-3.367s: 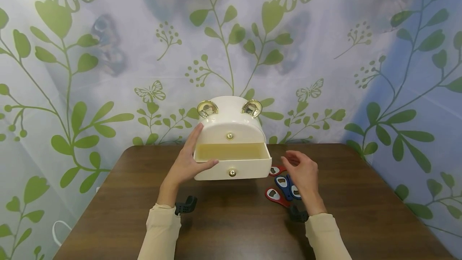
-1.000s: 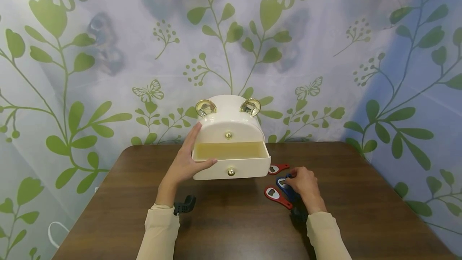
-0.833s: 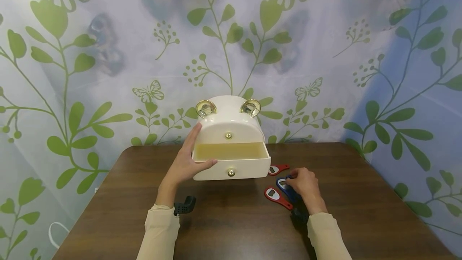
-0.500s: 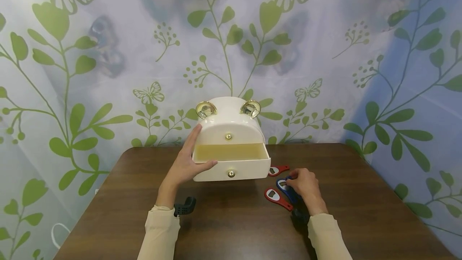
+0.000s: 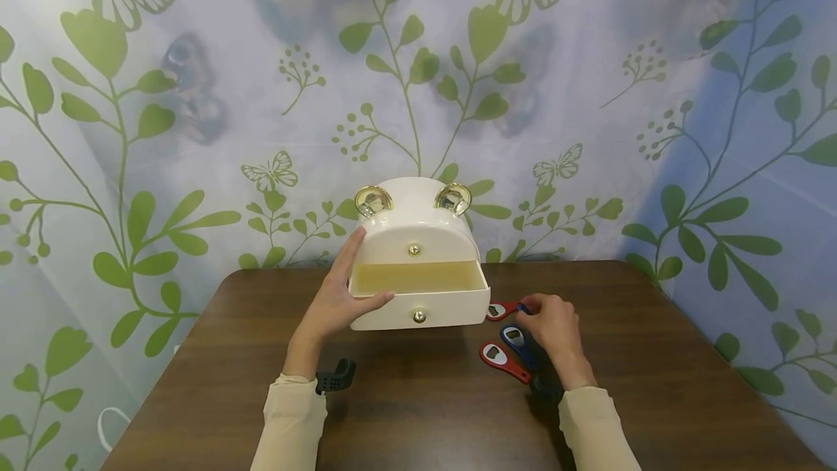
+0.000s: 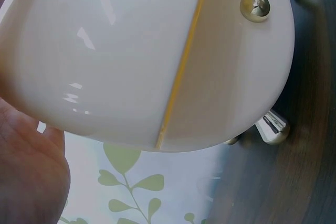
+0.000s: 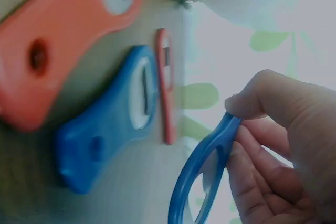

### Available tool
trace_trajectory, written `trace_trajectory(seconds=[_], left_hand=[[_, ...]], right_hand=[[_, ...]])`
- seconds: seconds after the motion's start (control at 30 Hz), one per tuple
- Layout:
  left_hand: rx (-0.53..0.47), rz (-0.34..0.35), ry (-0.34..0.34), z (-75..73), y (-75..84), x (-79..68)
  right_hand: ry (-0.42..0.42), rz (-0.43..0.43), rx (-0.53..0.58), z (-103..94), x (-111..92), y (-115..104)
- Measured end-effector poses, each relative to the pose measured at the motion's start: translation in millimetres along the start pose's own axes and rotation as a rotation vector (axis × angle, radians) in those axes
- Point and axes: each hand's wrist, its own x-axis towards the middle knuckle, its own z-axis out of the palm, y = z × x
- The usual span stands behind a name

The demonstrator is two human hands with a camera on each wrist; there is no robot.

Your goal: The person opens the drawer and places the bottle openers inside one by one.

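Note:
A white storage box with gold ears stands at the table's centre, its lower drawer pulled out and bare inside. My left hand rests against the box's left side, fingers straight along it and thumb lying across the drawer's front rim. My right hand pinches a blue bottle opener by its handle end, raised off the table in the right wrist view. Below it lie another blue bottle opener, a red one nearer me, and a second red one beside the drawer's right corner.
The brown wooden table reaches back to a leaf-patterned curtain. A closed upper drawer with a gold knob sits above the pulled-out one. Dark wrist mounts hang under both forearms.
My right hand has come down to the bottle openers, taken hold of a blue one and lifted it slightly up and back. The left hand and box have stayed in place.

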Motion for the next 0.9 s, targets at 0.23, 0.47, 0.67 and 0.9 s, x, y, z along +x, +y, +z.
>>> trace_trajectory(seconds=[0.23, 0.47, 0.67, 0.9], left_hand=[[-0.004, -0.008, 0.003, 0.0, -2.0, 0.5], [-0.029, -0.023, 0.001, -1.0, 10.5, -0.3], [-0.049, -0.021, -0.009, -8.7, 40.6, -5.3], [-0.039, -0.017, -0.008, -7.6, 30.3, -4.2]], right_hand=[[0.133, -0.047, 0.053, -15.0, -1.9, -22.4], [0.312, -0.078, 0.167, -29.9, -6.9, -43.7], [0.418, -0.150, 0.231, -41.8, -10.1, -59.4], [0.497, -0.234, 0.309, -52.7, -15.6, -76.3]])
